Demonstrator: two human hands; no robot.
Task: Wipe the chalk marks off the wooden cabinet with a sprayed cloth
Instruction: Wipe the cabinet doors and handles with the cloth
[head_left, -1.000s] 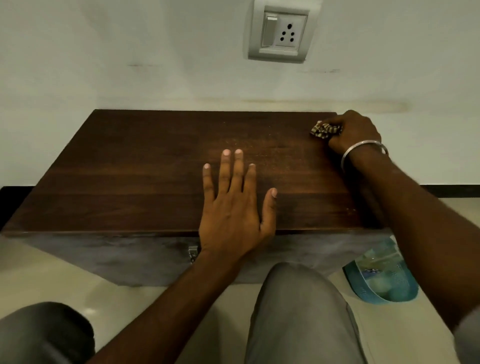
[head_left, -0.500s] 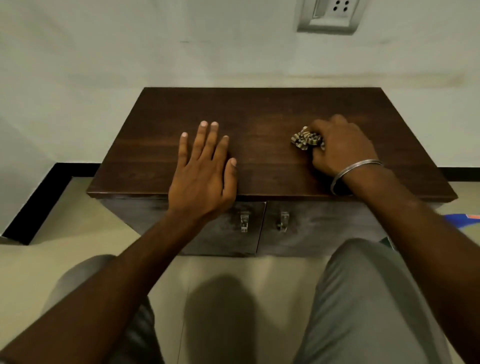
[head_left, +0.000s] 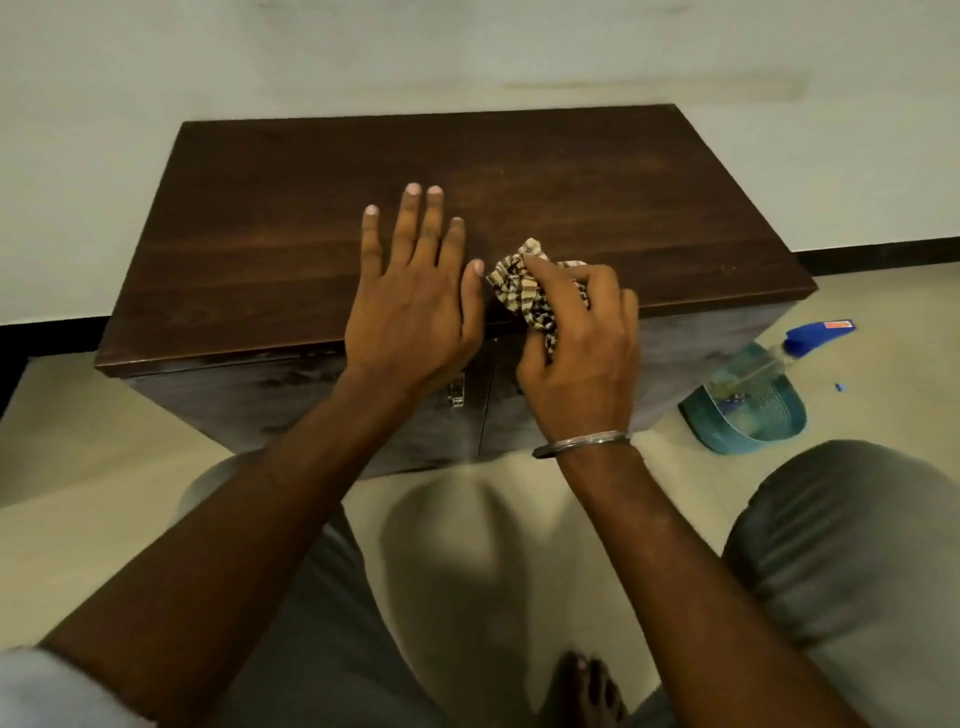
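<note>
A low dark wooden cabinet (head_left: 597, 171) stands against the wall, its top facing me. My left hand (head_left: 415, 301) lies flat on the top near the front edge, fingers spread. My right hand (head_left: 582, 353), with a metal bangle on the wrist, is shut on a crumpled striped cloth (head_left: 519, 283) at the front edge, right beside my left thumb. Faint pale specks show on the top near the middle. No clear chalk marks are visible.
A spray bottle (head_left: 763, 374) with a blue trigger head lies on the tiled floor right of the cabinet. Two metal door handles (head_left: 456, 391) sit on the cabinet front under my hands. My knees flank the floor in front, a bare foot at the bottom.
My right hand has drawn the cloth from the back right of the top to the front edge beside my left hand. The camera has pulled back and tilted down.
</note>
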